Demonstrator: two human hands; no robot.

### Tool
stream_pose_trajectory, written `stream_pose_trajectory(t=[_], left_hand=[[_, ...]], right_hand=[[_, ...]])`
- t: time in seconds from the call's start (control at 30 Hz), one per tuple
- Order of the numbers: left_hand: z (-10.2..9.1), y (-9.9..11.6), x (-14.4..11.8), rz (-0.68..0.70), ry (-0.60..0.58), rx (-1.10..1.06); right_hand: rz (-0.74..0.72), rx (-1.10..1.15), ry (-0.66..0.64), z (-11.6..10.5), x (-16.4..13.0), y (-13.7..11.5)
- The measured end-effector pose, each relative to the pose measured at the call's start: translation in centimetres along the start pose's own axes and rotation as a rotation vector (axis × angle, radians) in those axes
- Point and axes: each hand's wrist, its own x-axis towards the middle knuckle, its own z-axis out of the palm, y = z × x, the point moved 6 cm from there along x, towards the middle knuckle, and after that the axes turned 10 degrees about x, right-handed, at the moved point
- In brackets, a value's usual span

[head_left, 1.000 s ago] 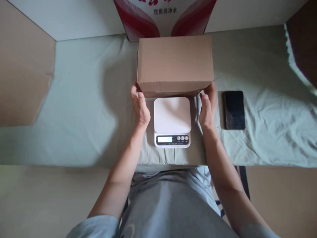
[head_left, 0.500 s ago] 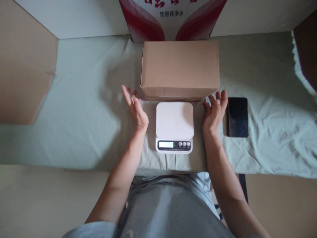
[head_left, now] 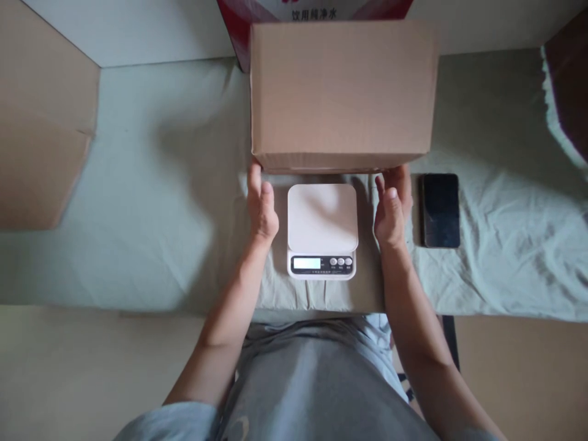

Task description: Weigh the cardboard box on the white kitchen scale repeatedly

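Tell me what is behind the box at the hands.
Behind the box is a red-and-white panel with Chinese lettering, visible above the box and beyond its upper left edge. The box covers most of the panel's lower part; anything else directly behind cannot be seen.

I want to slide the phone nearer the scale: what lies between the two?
In the head view, the right grip lies between the scale and the phone, with cloth showing on both sides of it.

Scale between left hand and right hand, carton beyond it, phone to the right.
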Motion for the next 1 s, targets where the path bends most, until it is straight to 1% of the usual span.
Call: stream_pose_trajectory(t=[0.07, 0.2, 0.27, 0.3, 0.37, 0.5, 0.67, 0.77, 0.87, 1.0], left_hand=[[-0.6, 2.0, -0.7, 0.024, 0.028, -0.027], [-2.2, 6.2, -2.9, 0.075, 0.064, -0.092], [-3.0, 7.5, -4.3, 0.091, 0.080, -0.107], [-3.3, 7.8, -5.0, 0.081, 0.083, -0.091], [-3.8, 7.7, -6.4, 0.035, 0.081, -0.032], [-4.2, 6.6, -9.1, -0.021, 0.049, 0.002], [-4.6, 4.5, -11.4, -0.090, 0.003, -0.007], [-4.6, 3.9, -11.8, -0.109, 0.000, -0.008], [-4.6, 3.7, -11.8, -0.113, 0.011, -0.022], [-5.6, 2.9, -11.1, -0.136, 0.122, -0.054]], right_hand=[[-0.021, 0.047, 0.023, 0.0, -0.5, -1.4], [-0.114, 0.107, 0.050, 0.0, -2.1, -5.7], [-0.142, 0.073, 0.040, 0.0, -3.3, -7.4], [-0.141, 0.049, 0.036, -0.1, -4.1, -7.8], [-0.113, 0.000, 0.043, -0.3, -5.7, -7.9], [-0.042, -0.032, 0.083, -1.3, -8.6, -6.5], [0.047, -0.054, 0.099, -1.8, -10.3, -4.9], [0.040, -0.101, 0.091, -1.8, -10.8, -4.5], [0.014, -0.150, 0.127, -2.3, -11.1, -4.3], [0.055, -0.179, 0.253, -3.7, -10.9, -3.9]])
